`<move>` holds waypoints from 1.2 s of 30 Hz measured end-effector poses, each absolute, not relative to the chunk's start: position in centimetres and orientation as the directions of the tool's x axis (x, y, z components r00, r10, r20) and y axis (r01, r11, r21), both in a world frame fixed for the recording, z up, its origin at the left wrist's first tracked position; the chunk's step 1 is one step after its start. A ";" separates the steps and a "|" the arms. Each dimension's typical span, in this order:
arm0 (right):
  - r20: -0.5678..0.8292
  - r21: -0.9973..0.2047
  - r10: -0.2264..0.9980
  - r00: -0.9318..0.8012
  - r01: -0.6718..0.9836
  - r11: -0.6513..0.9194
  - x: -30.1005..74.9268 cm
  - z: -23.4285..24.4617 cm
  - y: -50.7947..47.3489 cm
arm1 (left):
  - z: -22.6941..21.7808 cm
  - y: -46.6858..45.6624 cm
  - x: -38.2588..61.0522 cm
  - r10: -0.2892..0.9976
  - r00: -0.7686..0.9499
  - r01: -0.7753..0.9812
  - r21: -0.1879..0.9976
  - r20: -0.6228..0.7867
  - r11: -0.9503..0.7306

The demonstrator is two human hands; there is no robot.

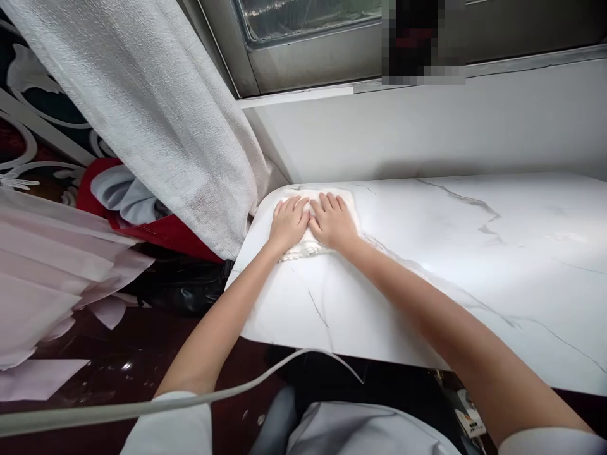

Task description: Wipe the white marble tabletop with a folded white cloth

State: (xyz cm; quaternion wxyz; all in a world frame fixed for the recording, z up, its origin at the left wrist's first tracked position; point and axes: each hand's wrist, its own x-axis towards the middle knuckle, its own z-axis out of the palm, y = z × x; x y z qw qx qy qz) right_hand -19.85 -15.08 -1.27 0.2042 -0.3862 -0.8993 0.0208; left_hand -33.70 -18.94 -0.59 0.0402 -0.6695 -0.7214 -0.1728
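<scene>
A white cloth (308,248) lies spread on the marble-patterned white table (403,303), close to its far left corner. My left hand (289,222) presses flat on the cloth's left part, fingers stretched forward. Beside it, my right hand (333,221) lies flat on the cloth's right part with its fingers slightly apart. The two thumbs nearly meet in the middle. Part of the cloth is hidden beneath both palms.
A pale curtain (190,126) hangs against the table's left end. Behind it sit a red container (156,235) with grey fabric and a black bag (190,291). A white cable (246,385) crosses in front of me. A window frame (303,60) rises above the back wall.
</scene>
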 end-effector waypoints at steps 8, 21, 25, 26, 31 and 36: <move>0.395 -0.132 0.642 -0.657 0.651 0.747 -14.7 -1.4 -22.9 | -0.5 -27.5 -28.8 0.951 -0.078 0.989 0.146 0.298 0.035; 0.418 -0.121 0.582 -0.698 0.592 0.797 -7.1 -1.4 -30.3 | -0.4 -35.5 -22.0 0.955 -0.002 0.986 0.159 0.295 -0.048; 0.382 -0.137 0.589 -0.712 0.587 0.798 -6.6 -1.3 -29.5 | -0.3 -34.8 -21.8 0.966 0.008 0.987 0.152 0.259 -0.050; 0.371 -0.140 0.588 -0.718 0.583 0.800 -6.5 -1.3 -29.1 | -0.3 -34.4 -21.8 0.968 0.008 0.987 0.154 0.250 -0.048; 0.332 -0.104 0.581 -0.743 0.584 0.805 -6.6 -1.3 -25.9 | 0.0 -31.5 -21.7 0.976 0.000 0.988 0.150 0.219 -0.034; 0.306 -0.098 0.626 -0.717 0.630 0.770 -7.0 -1.3 -21.2 | 0.1 -26.3 -21.9 0.981 -0.015 0.984 0.176 0.195 -0.020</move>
